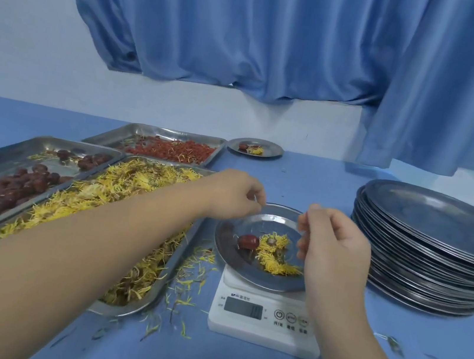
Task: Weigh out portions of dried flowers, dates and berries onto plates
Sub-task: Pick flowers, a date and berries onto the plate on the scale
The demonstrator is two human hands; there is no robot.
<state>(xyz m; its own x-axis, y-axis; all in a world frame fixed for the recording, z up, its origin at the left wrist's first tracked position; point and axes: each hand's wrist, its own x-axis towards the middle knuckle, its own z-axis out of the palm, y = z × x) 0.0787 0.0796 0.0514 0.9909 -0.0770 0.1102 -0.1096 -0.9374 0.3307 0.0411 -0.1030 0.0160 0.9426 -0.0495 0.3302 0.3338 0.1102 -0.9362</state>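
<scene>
Plate (273, 223) atop scale (263, 328), date (248, 241) and flowers (276, 267) aboard; rim pinched by curled left hand (236, 195) and right hand (336, 248).

I am seeing bare table (306, 184) lying open between the scale (265, 317) and the far dish (274, 151), and more of it stretching in front of the scale toward me. The flower tray (128, 311) is crowding the scale's left side, leaving a narrow gap strewn with petals. The stack of plates (435, 251) is walling off the right, leaving a slim lane. My left hand (233, 194) and right hand (333, 247) are flanking the plate (226, 255), so only its top is staying reachable.
</scene>
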